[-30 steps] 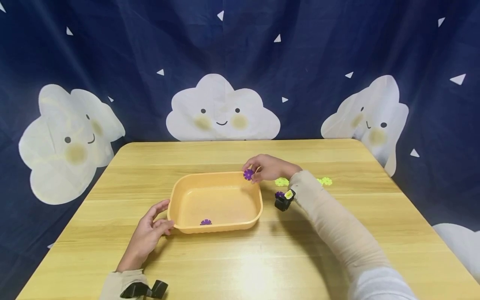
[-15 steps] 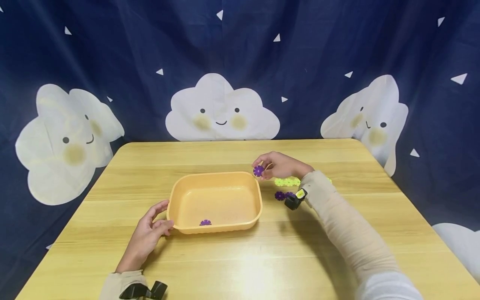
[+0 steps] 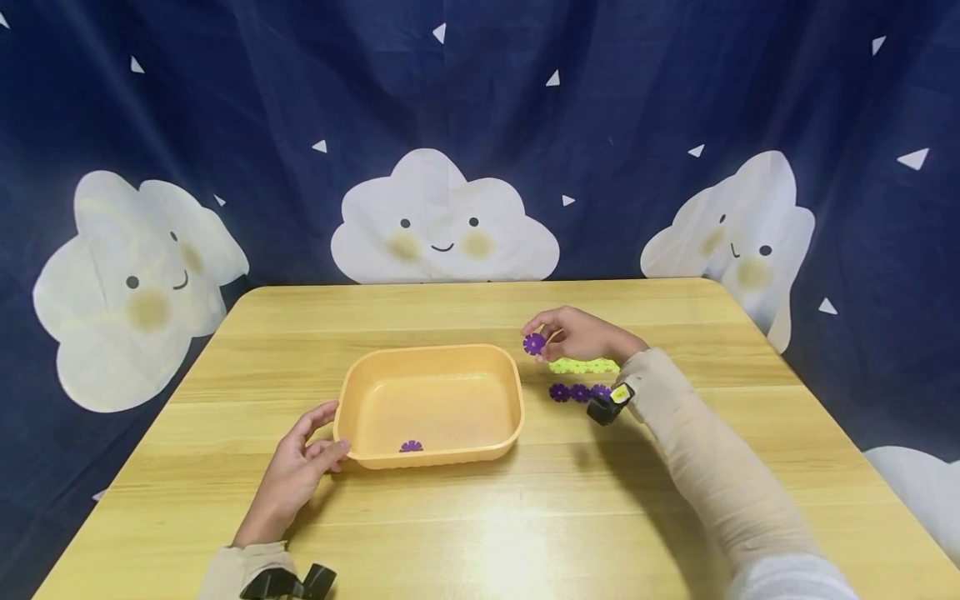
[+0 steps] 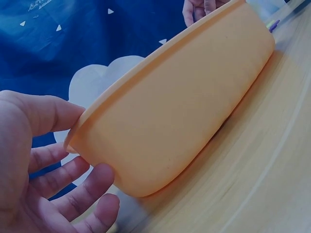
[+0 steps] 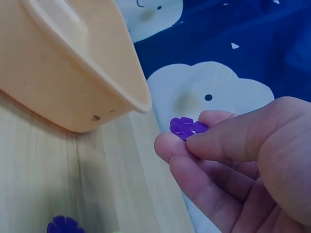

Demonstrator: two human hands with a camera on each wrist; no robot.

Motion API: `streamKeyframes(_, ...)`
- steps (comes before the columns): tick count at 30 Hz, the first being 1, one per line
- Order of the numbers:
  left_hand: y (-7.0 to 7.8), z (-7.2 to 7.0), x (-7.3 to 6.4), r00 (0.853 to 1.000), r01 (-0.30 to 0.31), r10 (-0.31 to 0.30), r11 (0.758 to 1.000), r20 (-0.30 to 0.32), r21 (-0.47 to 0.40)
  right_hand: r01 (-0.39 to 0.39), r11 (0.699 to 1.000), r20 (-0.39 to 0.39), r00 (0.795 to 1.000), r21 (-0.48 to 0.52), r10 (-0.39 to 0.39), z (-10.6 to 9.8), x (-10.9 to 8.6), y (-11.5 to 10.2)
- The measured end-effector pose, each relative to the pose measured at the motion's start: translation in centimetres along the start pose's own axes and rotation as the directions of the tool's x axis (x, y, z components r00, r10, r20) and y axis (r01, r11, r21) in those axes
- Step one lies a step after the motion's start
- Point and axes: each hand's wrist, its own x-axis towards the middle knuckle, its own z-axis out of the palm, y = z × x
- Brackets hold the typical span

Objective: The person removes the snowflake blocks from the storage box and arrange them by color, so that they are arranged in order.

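Note:
A purple notched plastic disc, like a snowflake building piece (image 3: 533,343), is pinched between thumb and fingers of my right hand (image 3: 581,335), in the air just right of the orange plastic basin (image 3: 517,423). The right wrist view shows the same purple disc (image 5: 187,127) at the fingertips. My left hand (image 3: 296,467) grips the basin's near left corner, thumb at the rim and fingers against the outer wall (image 4: 160,136). Inside the basin lies another purple disc (image 3: 411,447), partly hidden by the near wall.
Right of the basin, a row of purple discs (image 3: 580,392) lies on the wooden table (image 3: 450,533). Behind it is a row of yellow-green discs (image 3: 577,367), its right end hidden by the right arm. A blue cloud-print curtain (image 3: 615,100) hangs behind the table.
My right hand has moved right with the purple disc, from over the basin's far right corner to beyond its right side. More of the purple row now shows. The left hand stays put.

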Motion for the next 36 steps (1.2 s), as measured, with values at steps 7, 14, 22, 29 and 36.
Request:
streamKeyframes(7,-0.1,0.0,0.0,1.000,0.011,-0.011,1.000,-0.001,0.000,0.008,1.000,0.001,1.000,-0.001,-0.008,-0.2,-0.8,0.8)
streamKeyframes(14,0.0,-0.1,0.1,1.000,0.016,-0.017,1.000,0.003,0.010,-0.023,1.000,-0.016,1.000,-0.002,0.023,-0.3,-1.4,1.9)
streamKeyframes(22,0.0,0.0,0.1,1.000,0.020,-0.020,1.000,0.001,0.005,-0.057,0.998,-0.025,0.998,0.040,0.058,-0.8,-2.5,2.7)
streamKeyframes(29,0.0,0.0,0.1,1.000,0.027,-0.027,1.000,0.000,0.000,-0.076,0.994,-0.040,0.996,0.075,0.079,-1.3,-3.7,3.5)
streamKeyframes(36,0.0,0.0,0.1,1.000,0.029,-0.029,1.000,-0.009,-0.007,-0.082,0.992,-0.063,0.994,0.095,0.088,-1.9,-5.2,4.5)
